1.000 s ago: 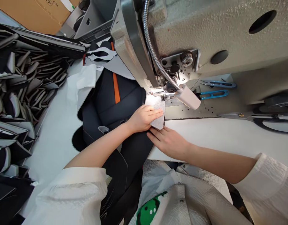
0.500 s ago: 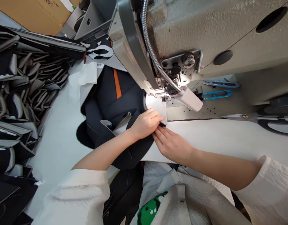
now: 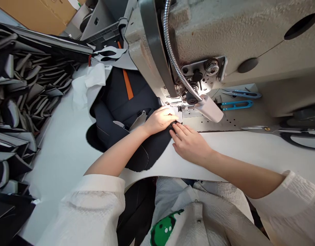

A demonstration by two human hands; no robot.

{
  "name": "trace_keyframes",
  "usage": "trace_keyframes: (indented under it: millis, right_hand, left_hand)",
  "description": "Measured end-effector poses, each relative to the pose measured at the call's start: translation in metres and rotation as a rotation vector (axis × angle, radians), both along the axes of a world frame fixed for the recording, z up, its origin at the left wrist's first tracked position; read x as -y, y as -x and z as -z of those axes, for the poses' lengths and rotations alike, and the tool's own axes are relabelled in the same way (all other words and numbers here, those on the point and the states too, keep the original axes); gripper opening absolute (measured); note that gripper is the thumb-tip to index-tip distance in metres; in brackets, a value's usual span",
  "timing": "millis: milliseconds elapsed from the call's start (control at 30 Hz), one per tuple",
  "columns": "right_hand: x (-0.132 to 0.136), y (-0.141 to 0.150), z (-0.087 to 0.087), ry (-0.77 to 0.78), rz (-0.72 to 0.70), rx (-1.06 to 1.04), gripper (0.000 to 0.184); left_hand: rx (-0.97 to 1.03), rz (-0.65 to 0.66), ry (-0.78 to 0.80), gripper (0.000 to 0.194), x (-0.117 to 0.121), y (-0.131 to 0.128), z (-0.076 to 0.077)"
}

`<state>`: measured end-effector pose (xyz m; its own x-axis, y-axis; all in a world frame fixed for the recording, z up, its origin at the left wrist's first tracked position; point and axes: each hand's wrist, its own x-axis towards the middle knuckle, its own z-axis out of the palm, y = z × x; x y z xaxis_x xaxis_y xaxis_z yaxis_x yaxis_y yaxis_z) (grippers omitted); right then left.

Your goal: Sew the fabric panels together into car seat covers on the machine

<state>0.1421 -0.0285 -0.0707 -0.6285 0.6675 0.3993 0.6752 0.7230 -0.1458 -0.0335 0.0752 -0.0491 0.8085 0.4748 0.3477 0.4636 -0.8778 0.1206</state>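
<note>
A large dark navy fabric piece (image 3: pixel 132 119) with an orange strip (image 3: pixel 128 85) lies bunched left of the sewing machine. Its edge, with a light grey textured patch (image 3: pixel 178 114), runs up to the lit presser foot (image 3: pixel 180 106). My left hand (image 3: pixel 161 119) is closed on this edge, fingers curled just in front of the foot. Lower right of it, my right hand (image 3: pixel 189 141) has its fingers stretched out and a little apart, the tips touching the dark edge near the patch. Its thumb is hidden. The needle point cannot be made out.
Blue thread snips (image 3: pixel 236 104) lie on the machine bed, with large scissors (image 3: pixel 272 130) farther right. A lamp head (image 3: pixel 209 108) hangs over the bed. Stacked dark padded pieces (image 3: pixel 16 112) fill the left side. A grey crate (image 3: pixel 101 30) stands behind, beside a cardboard box (image 3: pixel 42 15).
The fabric and both hands have moved up toward the presser foot, so less of the grey patch shows. The right fingers have spread slightly. The view has shifted a little.
</note>
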Motion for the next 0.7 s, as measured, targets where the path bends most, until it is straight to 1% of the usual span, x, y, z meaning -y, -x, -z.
trace_keyframes:
  millis: [67,133,200,267,333,433,567,700]
  right_hand:
    - [0.000,-0.003,-0.001,-0.028,-0.011,-0.010,0.038]
    - [0.000,-0.010,-0.003,-0.056,-0.026,-0.037,0.032]
    - [0.000,-0.018,-0.007,-0.043,-0.026,-0.074,0.027]
    - [-0.001,-0.027,-0.011,0.011,0.021,-0.100,0.026]
    - [-0.005,-0.033,-0.013,0.056,0.118,-0.109,0.026]
    - [-0.013,-0.034,-0.011,0.062,0.243,-0.094,0.029]
    - [-0.018,-0.028,-0.009,0.072,0.270,-0.023,0.031]
    - [-0.018,-0.023,-0.011,0.124,0.307,0.051,0.036]
  left_hand:
    - [0.004,0.020,-0.001,0.025,-0.003,0.000,-0.001]
    - [0.009,0.028,0.007,0.024,-0.003,0.001,-0.001]
    - [0.024,0.038,0.012,0.023,-0.002,0.001,-0.002]
    - [0.034,0.062,0.012,0.024,-0.001,0.002,-0.001]
    - [0.025,0.079,0.004,0.025,0.000,0.002,0.000]
    - [0.011,0.075,-0.006,0.028,0.001,0.002,0.002]
    - [0.056,0.109,-0.020,0.025,-0.002,0.002,0.003]
    - [0.082,0.111,-0.056,0.026,-0.012,0.004,0.006]
